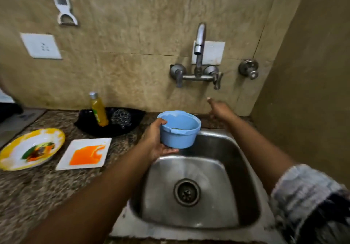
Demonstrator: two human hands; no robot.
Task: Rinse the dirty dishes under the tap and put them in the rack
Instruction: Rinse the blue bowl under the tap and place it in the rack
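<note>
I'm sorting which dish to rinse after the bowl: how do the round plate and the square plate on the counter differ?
The round plate has a yellow rim and mixed green, dark and orange smears; the square plate is plain white with one orange patch. The round plate sits further left, near the picture's edge; the square plate is nearer the sink. Both lie flat, dirty and untouched.

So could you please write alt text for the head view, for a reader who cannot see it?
A person's left hand holds a blue bowl over a steel sink while the right hand reaches toward the wall tap. Two dirty plates sit on the counter.
</note>
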